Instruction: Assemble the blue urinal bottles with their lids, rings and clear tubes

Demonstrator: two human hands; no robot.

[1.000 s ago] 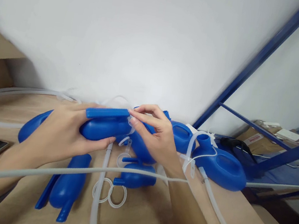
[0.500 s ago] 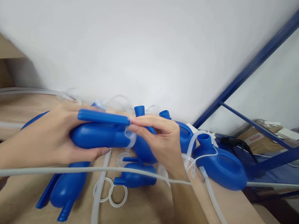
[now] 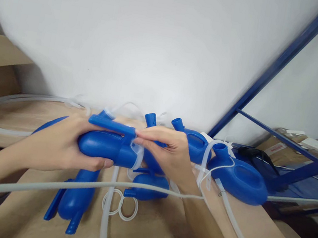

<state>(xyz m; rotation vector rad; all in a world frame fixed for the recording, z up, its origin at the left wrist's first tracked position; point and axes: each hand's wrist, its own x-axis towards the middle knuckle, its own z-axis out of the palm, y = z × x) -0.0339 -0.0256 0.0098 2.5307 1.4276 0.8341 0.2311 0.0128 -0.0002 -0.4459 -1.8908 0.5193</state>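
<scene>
My left hand (image 3: pixel 67 146) wraps round a blue round-ended plastic cup (image 3: pixel 100 145) with a straight bar along its top, and lifts it above the table. A translucent soft gasket (image 3: pixel 138 157) covers the cup's right-hand end. The thumb and fingertips of my right hand (image 3: pixel 166 148) pinch that gasket's upper edge, by the end of the bar. Below my hands lie a similar blue cup (image 3: pixel 76 198), a smaller blue piece (image 3: pixel 150 186) and two white rings (image 3: pixel 128 209). The cup's far side is hidden.
Blue bottles with handles (image 3: pixel 240 180) stand along the right and back of the wooden table (image 3: pixel 152 234). Clear hoses (image 3: pixel 107 215) lie across it, and a pale cord (image 3: pixel 76 182) runs across the foreground. Cardboard boxes (image 3: pixel 0 53) sit left; a blue metal rack (image 3: pixel 275 69) rises right.
The cup has tilted, its gasket end turning down and towards me, so more of the gasket shows. My right hand still pinches the edge. The whole view has shifted slightly.
</scene>
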